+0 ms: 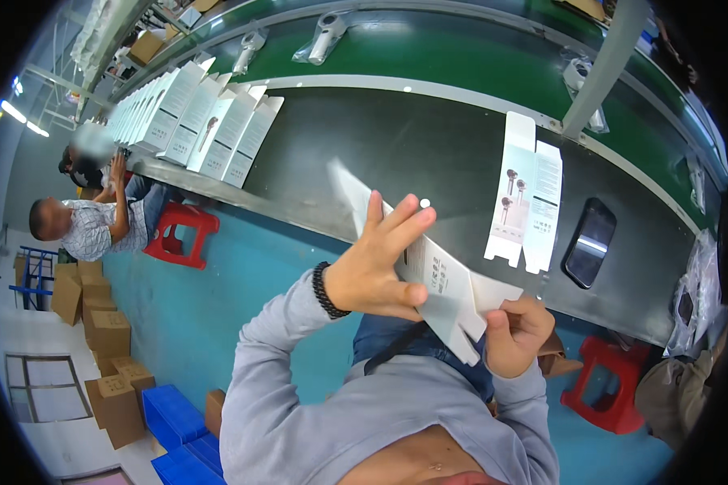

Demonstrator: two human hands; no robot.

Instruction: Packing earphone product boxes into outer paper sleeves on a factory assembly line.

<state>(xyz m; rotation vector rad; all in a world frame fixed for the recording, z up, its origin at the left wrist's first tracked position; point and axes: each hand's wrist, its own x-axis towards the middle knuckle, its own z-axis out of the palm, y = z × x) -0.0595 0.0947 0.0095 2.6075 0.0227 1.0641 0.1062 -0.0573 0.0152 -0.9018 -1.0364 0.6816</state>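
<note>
A white folding carton (446, 279) with grey print is held tilted in front of my body, at the table's near edge. Its flaps stand out at the end near my right hand (519, 335), which pinches that end between thumb and fingers. My left hand (384, 263), a dark bead bracelet at its wrist, lies against the carton's other side with fingers spread wide. The carton's far end is blurred. Right of it, flattened white cartons (526, 194) with pictures of a handheld device lie on the dark table (332, 137).
A black phone (590, 242) lies at the right. Standing white cartons (210, 133) line the table's left end. Bagged white devices (326, 38) rest on the green belt (412, 48). A metal post (607, 69) rises at back right. Red stools (182, 234) and a seated person (97, 218) are nearby.
</note>
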